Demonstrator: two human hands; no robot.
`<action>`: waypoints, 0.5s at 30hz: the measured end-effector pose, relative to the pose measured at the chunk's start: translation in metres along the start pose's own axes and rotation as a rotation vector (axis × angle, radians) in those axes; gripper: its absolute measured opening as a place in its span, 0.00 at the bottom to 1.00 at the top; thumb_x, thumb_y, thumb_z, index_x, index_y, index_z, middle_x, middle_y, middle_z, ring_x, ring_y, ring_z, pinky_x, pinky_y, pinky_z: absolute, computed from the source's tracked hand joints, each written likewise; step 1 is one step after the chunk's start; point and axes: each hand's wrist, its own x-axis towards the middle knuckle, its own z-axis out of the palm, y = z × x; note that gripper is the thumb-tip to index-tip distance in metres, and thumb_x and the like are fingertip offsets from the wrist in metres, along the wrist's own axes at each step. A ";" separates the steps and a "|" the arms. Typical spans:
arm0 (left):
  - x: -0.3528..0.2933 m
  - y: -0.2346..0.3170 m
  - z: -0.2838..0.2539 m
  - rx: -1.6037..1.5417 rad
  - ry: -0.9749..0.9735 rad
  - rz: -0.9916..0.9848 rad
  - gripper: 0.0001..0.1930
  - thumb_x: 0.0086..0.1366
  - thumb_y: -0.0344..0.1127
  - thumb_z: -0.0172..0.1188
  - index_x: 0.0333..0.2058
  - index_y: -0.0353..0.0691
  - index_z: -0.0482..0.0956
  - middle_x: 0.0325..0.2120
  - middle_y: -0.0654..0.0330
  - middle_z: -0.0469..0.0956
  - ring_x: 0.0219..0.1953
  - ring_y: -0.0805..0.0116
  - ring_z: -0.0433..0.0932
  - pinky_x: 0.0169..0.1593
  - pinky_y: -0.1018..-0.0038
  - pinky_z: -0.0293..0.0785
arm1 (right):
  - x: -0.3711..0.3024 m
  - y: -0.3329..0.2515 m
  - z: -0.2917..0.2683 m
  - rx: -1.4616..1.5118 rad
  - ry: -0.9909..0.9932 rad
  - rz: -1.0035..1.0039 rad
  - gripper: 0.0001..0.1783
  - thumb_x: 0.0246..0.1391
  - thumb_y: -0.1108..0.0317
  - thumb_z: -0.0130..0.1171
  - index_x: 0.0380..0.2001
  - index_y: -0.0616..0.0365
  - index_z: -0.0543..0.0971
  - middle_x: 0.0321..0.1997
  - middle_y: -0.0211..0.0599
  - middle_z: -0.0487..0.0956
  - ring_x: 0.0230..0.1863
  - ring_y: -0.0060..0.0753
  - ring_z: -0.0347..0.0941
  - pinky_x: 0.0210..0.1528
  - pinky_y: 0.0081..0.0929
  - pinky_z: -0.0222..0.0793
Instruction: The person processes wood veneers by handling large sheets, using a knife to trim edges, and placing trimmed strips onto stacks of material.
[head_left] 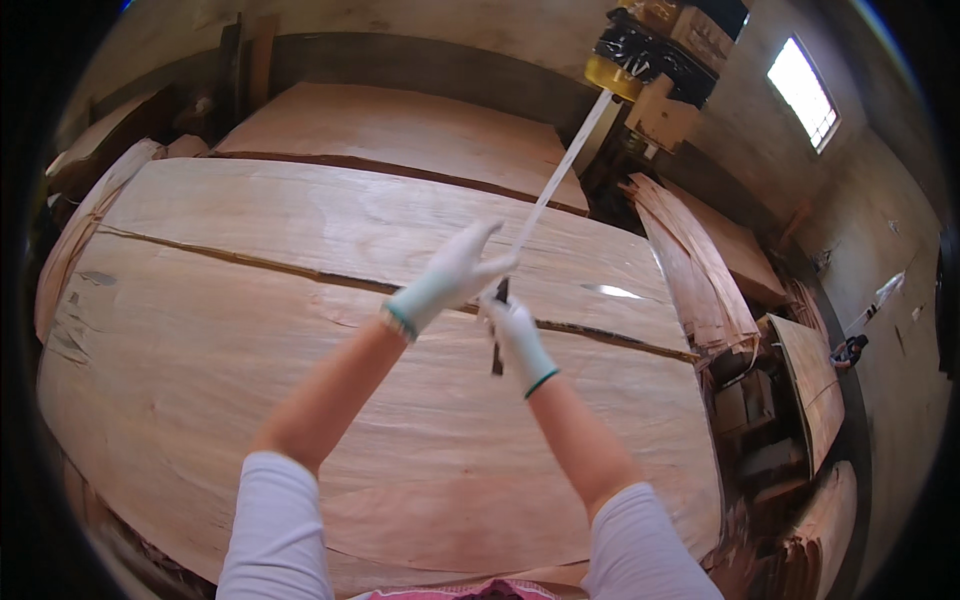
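Observation:
A pale strip of tape (560,172) runs taut from a yellow roll (612,76) at the upper right down to my left hand (455,270). That gloved hand has its fingertips closed on the strip's lower end, with one finger raised. Just right of it and lower, my gloved right hand (517,337) grips a dark narrow tool (497,360), whose kind I cannot make out. Both hands are above a large wood veneer sheet (400,430). Beneath them, a dark ragged gap (260,260) divides it from a second veneer strip (330,210) behind.
Behind lies another stack of veneer (400,125). Loose veneer strips (690,260) hang along the right edge and more drape on the left (85,240). A leaning board (810,390) stands at the right. Cardboard boxes (663,115) surround the roll. A bright window (803,92) opens in the wall.

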 end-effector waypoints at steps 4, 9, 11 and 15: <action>0.082 0.086 -0.030 -0.353 -0.315 -0.078 0.19 0.63 0.43 0.61 0.47 0.36 0.76 0.40 0.57 0.80 0.46 0.69 0.78 0.38 0.76 0.77 | -0.085 0.076 0.008 -0.001 -0.020 0.194 0.10 0.57 0.59 0.59 0.36 0.53 0.80 0.19 0.19 0.68 0.19 0.16 0.58 0.21 0.20 0.52; 0.108 0.155 -0.040 -0.607 -0.369 0.110 0.15 0.69 0.37 0.53 0.44 0.31 0.78 0.38 0.54 0.81 0.45 0.66 0.79 0.48 0.76 0.75 | -0.230 0.119 -0.014 -0.084 -0.124 0.468 0.12 0.59 0.58 0.56 0.35 0.55 0.80 0.20 0.20 0.68 0.19 0.15 0.59 0.20 0.19 0.53; 0.126 0.147 -0.050 -0.832 -0.420 0.066 0.13 0.70 0.36 0.52 0.44 0.32 0.77 0.30 0.60 0.78 0.36 0.70 0.77 0.44 0.79 0.76 | -0.279 0.142 -0.022 -0.027 -0.217 0.531 0.12 0.60 0.59 0.55 0.35 0.55 0.79 0.19 0.20 0.67 0.19 0.15 0.59 0.20 0.18 0.53; 0.097 0.165 -0.025 -0.654 -0.331 -0.008 0.13 0.69 0.35 0.53 0.47 0.33 0.75 0.19 0.69 0.67 0.23 0.79 0.69 0.30 0.85 0.71 | -0.359 0.131 -0.044 -0.066 -0.094 0.563 0.11 0.60 0.60 0.57 0.35 0.57 0.79 0.20 0.20 0.67 0.21 0.14 0.59 0.22 0.18 0.54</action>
